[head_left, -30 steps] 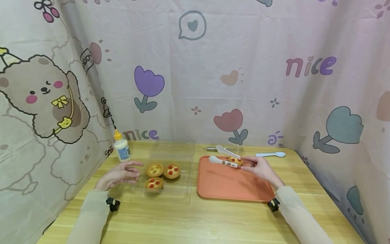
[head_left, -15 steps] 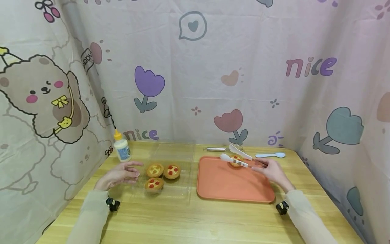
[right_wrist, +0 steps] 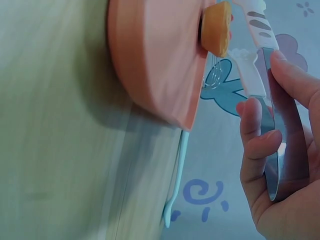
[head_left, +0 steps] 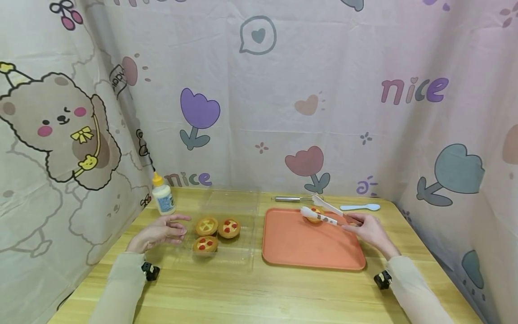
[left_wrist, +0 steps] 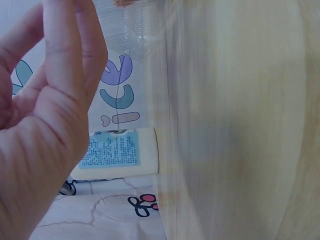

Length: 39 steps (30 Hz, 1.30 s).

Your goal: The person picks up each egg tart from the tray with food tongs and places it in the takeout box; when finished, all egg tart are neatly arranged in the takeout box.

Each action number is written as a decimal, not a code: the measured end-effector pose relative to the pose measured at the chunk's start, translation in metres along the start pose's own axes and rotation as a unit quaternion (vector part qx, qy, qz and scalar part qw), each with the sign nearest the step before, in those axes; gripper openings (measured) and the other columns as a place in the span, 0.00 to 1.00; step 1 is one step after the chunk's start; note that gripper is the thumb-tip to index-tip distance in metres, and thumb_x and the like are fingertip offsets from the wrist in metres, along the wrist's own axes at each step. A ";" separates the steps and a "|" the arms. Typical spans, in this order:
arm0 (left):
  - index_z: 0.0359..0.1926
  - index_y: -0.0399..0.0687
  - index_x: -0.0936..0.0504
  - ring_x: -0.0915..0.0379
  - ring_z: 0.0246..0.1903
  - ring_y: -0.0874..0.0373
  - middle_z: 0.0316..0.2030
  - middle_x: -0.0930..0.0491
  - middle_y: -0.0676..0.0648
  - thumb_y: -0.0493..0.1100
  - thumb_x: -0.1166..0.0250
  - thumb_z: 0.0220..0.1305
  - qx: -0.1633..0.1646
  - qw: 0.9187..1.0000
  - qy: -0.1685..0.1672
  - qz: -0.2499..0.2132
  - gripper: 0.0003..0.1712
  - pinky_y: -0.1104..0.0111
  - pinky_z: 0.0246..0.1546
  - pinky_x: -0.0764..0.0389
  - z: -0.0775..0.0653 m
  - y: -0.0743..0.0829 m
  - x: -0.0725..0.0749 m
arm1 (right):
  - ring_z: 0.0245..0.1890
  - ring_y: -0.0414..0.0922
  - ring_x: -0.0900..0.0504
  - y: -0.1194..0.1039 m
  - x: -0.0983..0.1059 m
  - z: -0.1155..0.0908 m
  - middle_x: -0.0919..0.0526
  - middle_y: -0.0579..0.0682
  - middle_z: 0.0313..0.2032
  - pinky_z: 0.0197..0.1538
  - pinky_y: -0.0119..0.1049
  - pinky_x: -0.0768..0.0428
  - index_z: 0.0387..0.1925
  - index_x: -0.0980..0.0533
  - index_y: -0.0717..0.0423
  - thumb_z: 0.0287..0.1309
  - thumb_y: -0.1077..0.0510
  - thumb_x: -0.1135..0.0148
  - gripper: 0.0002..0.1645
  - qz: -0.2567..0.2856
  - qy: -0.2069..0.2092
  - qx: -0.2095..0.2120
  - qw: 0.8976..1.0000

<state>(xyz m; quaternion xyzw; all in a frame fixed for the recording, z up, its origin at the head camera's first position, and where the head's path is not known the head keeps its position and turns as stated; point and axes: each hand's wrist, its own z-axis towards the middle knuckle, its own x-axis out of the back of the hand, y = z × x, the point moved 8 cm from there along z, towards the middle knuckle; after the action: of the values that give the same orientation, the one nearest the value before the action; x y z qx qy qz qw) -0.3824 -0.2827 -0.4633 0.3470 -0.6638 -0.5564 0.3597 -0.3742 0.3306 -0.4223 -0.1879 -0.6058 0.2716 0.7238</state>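
My right hand (head_left: 370, 231) grips a pair of tongs (right_wrist: 282, 135) with metal arms and white paw-shaped ends. Their two ends stand spread apart, and in the head view they overlap a small tart (right_wrist: 216, 30) at the back of the orange tray (head_left: 295, 252). In the right wrist view the tart sits on the tray with the tongs off to its side. My left hand (head_left: 159, 234) has loosely bent fingers and holds nothing. Its fingertips are at the left side of a clear plastic box (head_left: 238, 255), which contains three tarts (head_left: 205, 245) with red or yellow toppings.
A white bottle (head_left: 163, 200) with a yellow cap stands at the back left, behind my left hand. Along the back edge of the wooden table (head_left: 259, 297) lie a whisk (head_left: 287, 198) and a pale blue spoon (head_left: 362, 207). Patterned cloth hangs behind.
My right hand and the tongs have moved right and a little toward me. The tart on the tray stays put, now seen between the tong ends. The left hand keeps its place.
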 end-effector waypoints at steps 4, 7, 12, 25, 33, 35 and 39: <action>0.70 0.29 0.46 0.19 0.43 0.49 0.44 0.21 0.41 0.31 0.40 0.65 0.000 1.000 0.000 -0.001 0.37 0.57 0.48 0.14 0.000 0.000 -0.001 | 0.51 0.58 0.17 0.002 0.001 -0.001 0.17 0.62 0.53 0.52 0.52 0.17 0.58 0.23 0.61 0.54 0.42 0.29 0.36 0.001 -0.004 0.007 1.000; 0.70 0.29 0.45 0.19 0.42 0.49 0.44 0.21 0.41 0.31 0.40 0.65 0.000 1.000 0.000 -0.003 0.36 0.57 0.47 0.14 0.000 0.000 -0.001 | 0.53 0.59 0.18 0.004 0.001 -0.002 0.18 0.62 0.53 0.55 0.54 0.19 0.58 0.23 0.62 0.54 0.42 0.29 0.38 0.005 -0.014 0.009 1.000; 0.70 0.29 0.45 0.19 0.42 0.49 0.44 0.21 0.40 0.31 0.39 0.65 0.002 1.000 0.003 -0.002 0.37 0.57 0.47 0.14 -0.001 0.001 -0.001 | 0.54 0.60 0.19 0.007 0.004 -0.002 0.17 0.61 0.53 0.57 0.56 0.21 0.58 0.23 0.62 0.53 0.42 0.29 0.38 0.000 -0.021 0.012 1.000; 0.70 0.29 0.45 0.19 0.41 0.51 0.43 0.22 0.43 0.31 0.39 0.65 -0.001 1.000 0.002 0.000 0.37 0.57 0.47 0.14 -0.001 0.002 0.000 | 0.49 0.57 0.16 0.008 0.008 -0.005 0.15 0.60 0.49 0.56 0.56 0.21 0.57 0.23 0.65 0.53 0.44 0.28 0.36 -0.023 -0.026 0.027 0.999; 0.70 0.29 0.46 0.19 0.41 0.51 0.44 0.22 0.42 0.32 0.39 0.65 -0.001 1.000 0.002 0.006 0.37 0.57 0.47 0.14 -0.001 0.001 0.000 | 0.45 0.53 0.14 0.012 0.008 -0.005 0.14 0.58 0.47 0.52 0.54 0.18 0.56 0.22 0.63 0.55 0.46 0.29 0.33 -0.028 -0.021 0.027 0.999; 0.70 0.29 0.46 0.19 0.41 0.50 0.44 0.22 0.41 0.32 0.38 0.65 0.002 1.000 0.006 0.004 0.37 0.57 0.47 0.14 -0.002 0.000 0.000 | 0.45 0.53 0.14 0.013 0.008 -0.005 0.14 0.58 0.47 0.51 0.52 0.17 0.56 0.22 0.63 0.55 0.45 0.29 0.33 -0.028 -0.019 0.025 0.999; 0.70 0.29 0.46 0.19 0.42 0.50 0.44 0.22 0.40 0.31 0.39 0.65 0.003 1.000 0.007 0.003 0.37 0.57 0.48 0.14 -0.001 0.000 -0.001 | 0.43 0.52 0.13 0.014 0.008 -0.005 0.14 0.58 0.47 0.42 0.42 0.16 0.55 0.21 0.60 0.55 0.46 0.29 0.31 -0.030 -0.013 0.020 0.999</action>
<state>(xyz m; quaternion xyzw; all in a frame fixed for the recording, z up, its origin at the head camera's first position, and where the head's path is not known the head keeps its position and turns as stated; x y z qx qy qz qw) -0.3808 -0.2826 -0.4630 0.3498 -0.6641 -0.5511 0.3646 -0.3704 0.3464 -0.4253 -0.1513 -0.6152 0.2640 0.7273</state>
